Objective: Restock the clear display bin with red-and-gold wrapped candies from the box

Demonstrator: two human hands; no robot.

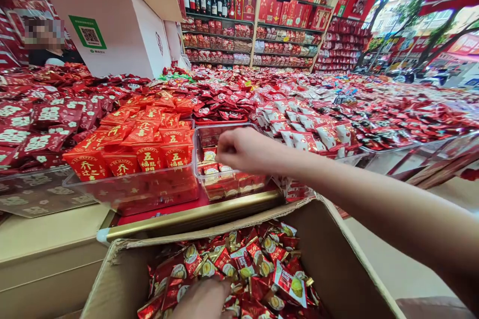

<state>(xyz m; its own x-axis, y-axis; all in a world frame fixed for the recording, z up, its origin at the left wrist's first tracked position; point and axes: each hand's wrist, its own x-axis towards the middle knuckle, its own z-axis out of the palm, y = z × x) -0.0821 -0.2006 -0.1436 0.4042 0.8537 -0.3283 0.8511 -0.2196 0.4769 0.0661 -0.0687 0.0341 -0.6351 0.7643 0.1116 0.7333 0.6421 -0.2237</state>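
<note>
My right hand [243, 149] is over a clear plastic bin [220, 132] with small red-and-gold wrapped candies [210, 168] low inside it. Its fingers are curled closed, and whatever they hold, if anything, is hidden from me. Down in a brown cardboard box [337, 259] lie many red-and-gold wrapped candies [258, 254], some with a pale round fruit printed on them. My left hand [204, 299] reaches in among these candies at the bottom edge of the view. It is smeared by motion, and its fingertips cannot be made out.
Left of the bin stands another clear bin [127, 192] heaped with orange-red packets [145, 132]. Red-and-white packets [307, 132] pile up to its right. A gold-edged ledge [209, 214] runs behind the box. A white carton [101, 25] and stocked shelves rise farther back; a person sits far left.
</note>
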